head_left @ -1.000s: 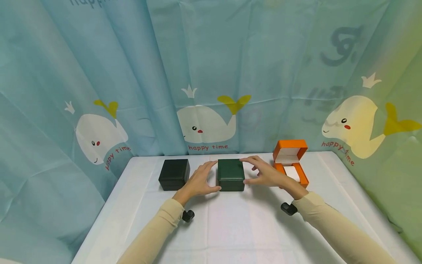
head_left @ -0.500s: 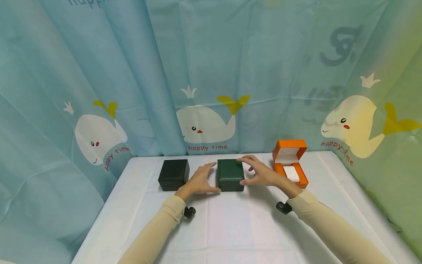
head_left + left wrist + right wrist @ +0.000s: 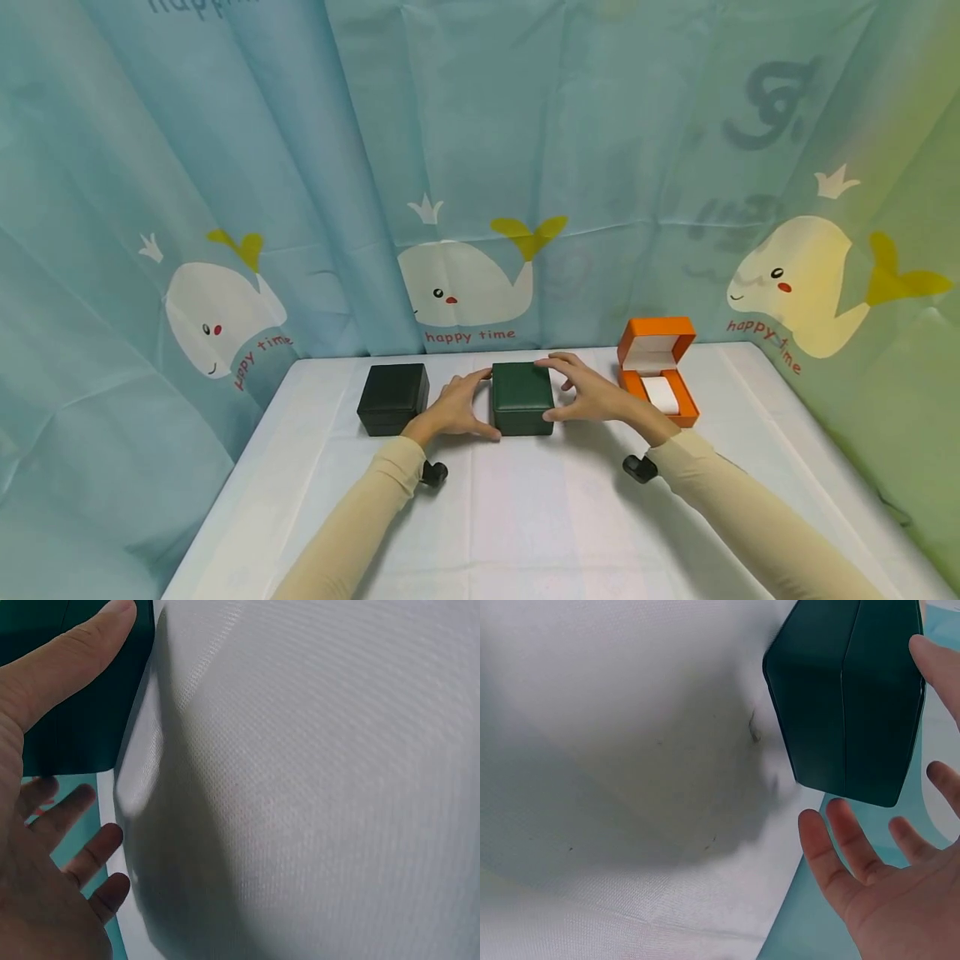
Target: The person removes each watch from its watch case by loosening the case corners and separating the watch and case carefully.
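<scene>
A closed green watch box (image 3: 522, 387) stands on the table between both hands. My left hand (image 3: 453, 410) is spread at its left side, index fingertip at the back corner and thumb at the lower front. In the left wrist view the thumb (image 3: 79, 656) lies across the green box (image 3: 82, 735). From the right, my right hand (image 3: 596, 398) frames it, index fingertip over the back of the lid. The right wrist view has the thumb (image 3: 930, 660) right at the lid's edge on the green box (image 3: 881, 712), while the other fingers (image 3: 825, 855) spread apart from it.
A closed black box (image 3: 392, 396) sits left of the left hand. Behind the right forearm, an orange watch box (image 3: 648, 329) has its lid up, with a white cushion (image 3: 660, 394) inside. A white cloth covers the table (image 3: 525, 517); a blue whale-print curtain (image 3: 615, 125) hangs behind.
My right hand has moved left, its thumb and index fingertip now over the green box's edges. The left thumb has shifted slightly down. The boxes stay where they were.
</scene>
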`<state>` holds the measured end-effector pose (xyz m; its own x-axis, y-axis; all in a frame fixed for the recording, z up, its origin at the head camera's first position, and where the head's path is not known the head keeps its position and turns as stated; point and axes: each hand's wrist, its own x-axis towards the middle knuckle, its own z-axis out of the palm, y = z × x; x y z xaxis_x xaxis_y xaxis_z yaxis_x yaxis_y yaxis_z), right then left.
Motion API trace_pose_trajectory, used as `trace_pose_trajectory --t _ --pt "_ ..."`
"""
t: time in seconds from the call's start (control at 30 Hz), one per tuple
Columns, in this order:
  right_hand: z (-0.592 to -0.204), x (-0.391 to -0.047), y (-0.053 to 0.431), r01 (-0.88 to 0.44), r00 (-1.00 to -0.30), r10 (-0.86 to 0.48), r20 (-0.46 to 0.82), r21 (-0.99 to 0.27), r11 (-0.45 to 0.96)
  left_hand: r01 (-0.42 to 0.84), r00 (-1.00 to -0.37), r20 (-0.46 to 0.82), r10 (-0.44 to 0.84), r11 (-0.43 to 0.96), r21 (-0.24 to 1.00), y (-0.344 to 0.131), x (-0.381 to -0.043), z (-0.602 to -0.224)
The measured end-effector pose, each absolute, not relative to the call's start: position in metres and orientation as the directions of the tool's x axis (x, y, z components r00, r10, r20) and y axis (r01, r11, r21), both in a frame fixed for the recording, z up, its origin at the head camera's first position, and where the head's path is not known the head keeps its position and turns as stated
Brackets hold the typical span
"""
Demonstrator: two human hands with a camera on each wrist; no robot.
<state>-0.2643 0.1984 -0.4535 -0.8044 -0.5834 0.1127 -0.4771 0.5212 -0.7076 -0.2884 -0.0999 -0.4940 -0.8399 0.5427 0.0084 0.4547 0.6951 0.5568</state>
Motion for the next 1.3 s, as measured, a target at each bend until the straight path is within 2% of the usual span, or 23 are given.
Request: trace_pose_trajectory --t 0.33,0.83,1.3 --pt "-0.453 -0.268 0.195 -0.445 -0.813 -0.577 0.073 -0.718 0.536 0.394 -0.864 -0.038 0.502 0.722 0.569 -0.097 -0.287 -0.498" --pt "-0.455 -0.270 0.192 -0.357 -0.829 -0.559 -0.018 -0.753 0.553 0.375 -0.859 -0.031 0.511 0.670 0.641 -0.093 -0.286 -0.499" --pt "-0.461 -0.272 0.187 -0.347 -0.845 -0.535 -0.014 -0.748 0.566 0.349 -0.866 -0.028 0.500 0.643 0.681 -0.093 -0.289 -0.503"
